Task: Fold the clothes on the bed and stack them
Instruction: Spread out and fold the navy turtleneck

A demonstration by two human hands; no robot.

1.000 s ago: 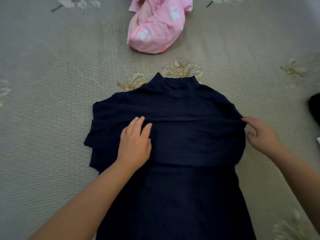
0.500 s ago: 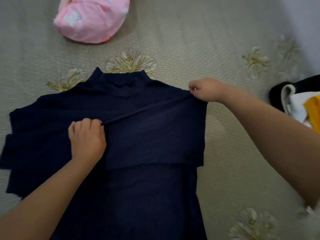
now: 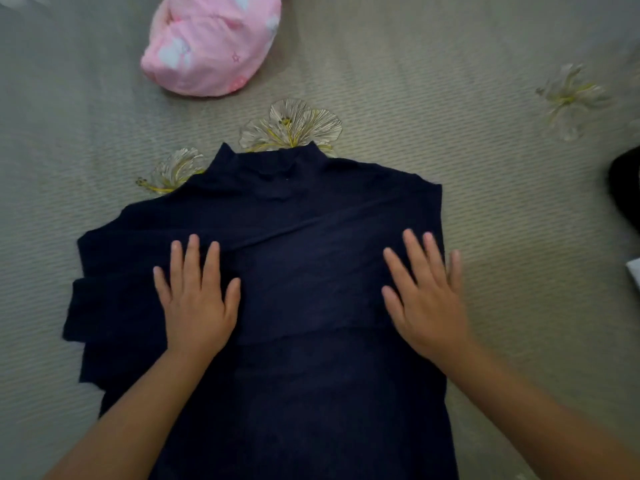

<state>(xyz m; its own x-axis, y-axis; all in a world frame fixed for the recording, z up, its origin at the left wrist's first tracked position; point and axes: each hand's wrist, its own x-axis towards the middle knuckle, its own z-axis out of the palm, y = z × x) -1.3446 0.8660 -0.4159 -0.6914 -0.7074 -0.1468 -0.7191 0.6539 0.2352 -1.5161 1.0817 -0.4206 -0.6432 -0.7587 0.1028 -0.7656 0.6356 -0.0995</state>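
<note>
Palms down, my left hand point(image 3: 195, 299) and right hand point(image 3: 426, 299) lie flat with fingers spread on the navy garment point(image 3: 304, 209), which lies on the bed point(image 3: 502, 150) beneath them. Just past my fingertips a sleeve fold crosses the chest; beyond that, its collar, then a pink bundle point(image 3: 211, 43).

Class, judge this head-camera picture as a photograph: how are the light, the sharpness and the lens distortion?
Head view: soft, even light with no glare; the dark navy high-necked top shows little fabric detail; the right hand has slightly smeared fingers, while the left hand is crisper; the pink printed garment looks soft; wide-angle bending shows at the edges.
</note>
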